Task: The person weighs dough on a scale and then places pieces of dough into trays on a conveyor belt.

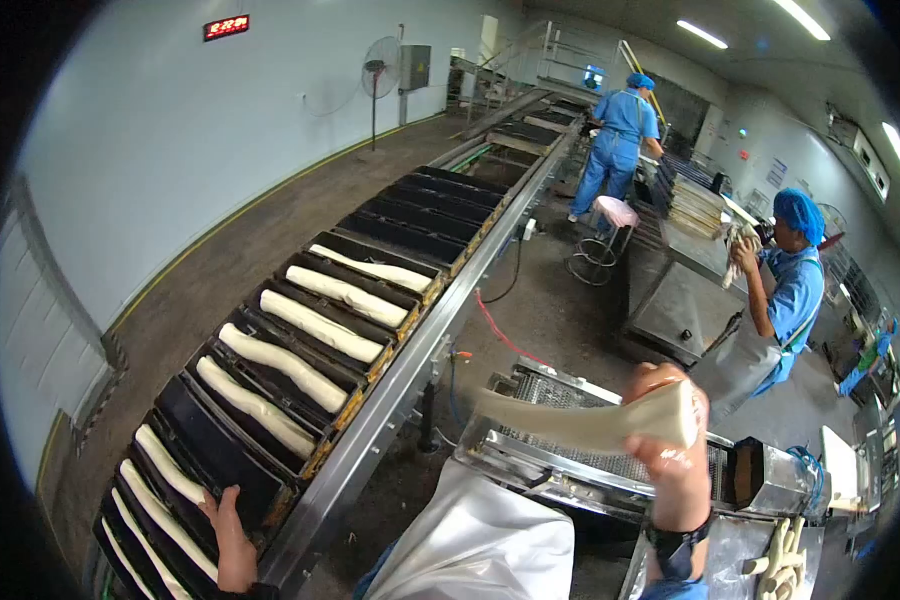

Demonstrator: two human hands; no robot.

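Observation:
Long strips of pale dough (285,365) lie in black baking pans (192,425) along a conveyor at the left. My left hand (232,540) is at the lower left, its fingers at the near end of one dough strip (170,465) in a pan; whether they grip it is unclear. Raised at the right, my right hand (670,440) is closed round one end of another dough strip (560,425), which stretches out to the left, blurred, above a mesh belt (580,450).
The conveyor's metal rail (370,440) runs away from me. Two co-workers in blue, one farther back (620,145) and one at the right (795,290), stand near metal tables. More dough pieces (780,565) lie at the lower right. A stool (610,215) stands behind.

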